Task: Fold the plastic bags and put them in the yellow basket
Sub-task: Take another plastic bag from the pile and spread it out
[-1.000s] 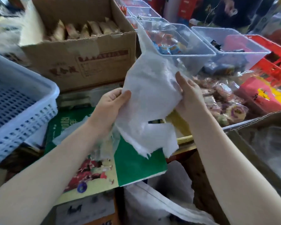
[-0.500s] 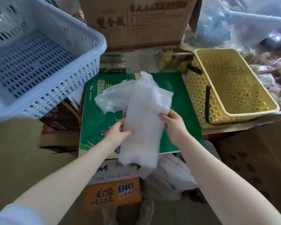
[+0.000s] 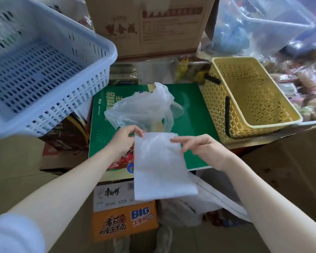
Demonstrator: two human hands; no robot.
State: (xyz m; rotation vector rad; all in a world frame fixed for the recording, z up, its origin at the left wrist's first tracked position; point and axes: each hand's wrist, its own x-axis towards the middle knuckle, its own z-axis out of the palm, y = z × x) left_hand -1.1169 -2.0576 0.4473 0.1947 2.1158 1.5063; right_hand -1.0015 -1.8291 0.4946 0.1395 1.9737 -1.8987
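White translucent plastic bag (image 3: 159, 165), folded into a flat upright rectangle, hangs in front of you over the near edge of the green printed cardboard box (image 3: 188, 125). You hold it by its two top corners. Your left hand (image 3: 125, 141) pinches the upper left corner between thumb and curled fingers. Your right hand (image 3: 201, 148) pinches the upper right corner with thumb and forefinger, the other fingers loosely bent behind. The bag's lower edge drops below the green box, in front of the orange and white noodle carton (image 3: 124, 216).

A second, clear crumpled plastic bag (image 3: 144, 106) lies loose on the green box, just beyond your hands.

The yellow lattice plastic basket (image 3: 224, 106) with dark handles sits to the right of the green box, touching or nearly touching its edge; nothing shows inside it.

Left of the box, a pale blue slotted plastic basket (image 3: 49, 92) sits tilted and raised. Behind, a brown cardboard carton (image 3: 150, 28) with red lettering. Far right, clear bags of packaged goods (image 3: 281, 33), blurred.
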